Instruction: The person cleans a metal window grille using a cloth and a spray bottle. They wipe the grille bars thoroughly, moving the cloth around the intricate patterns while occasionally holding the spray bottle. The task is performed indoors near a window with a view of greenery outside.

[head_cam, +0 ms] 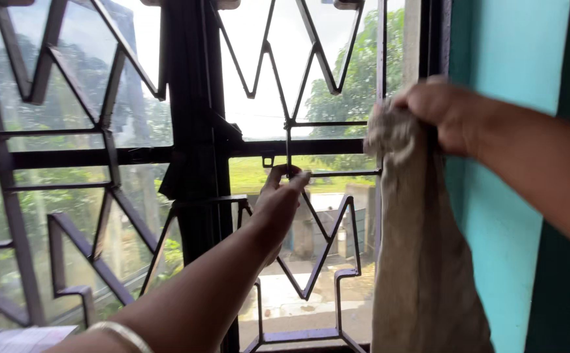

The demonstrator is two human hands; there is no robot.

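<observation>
Window with dark metal grille [196, 150] across the view, teal wall [513, 59] at 3 o'clock; trees and a wet yard outside. Left hand [278, 199] at centre, fingers closed around a thin grille bar. Right hand [445, 111] at 2 o'clock, gripping a grey-brown cloth [422, 261] bunched against the frame, hanging toward 5 o'clock. Cloth's lower end cut off; left panes hazy.
</observation>
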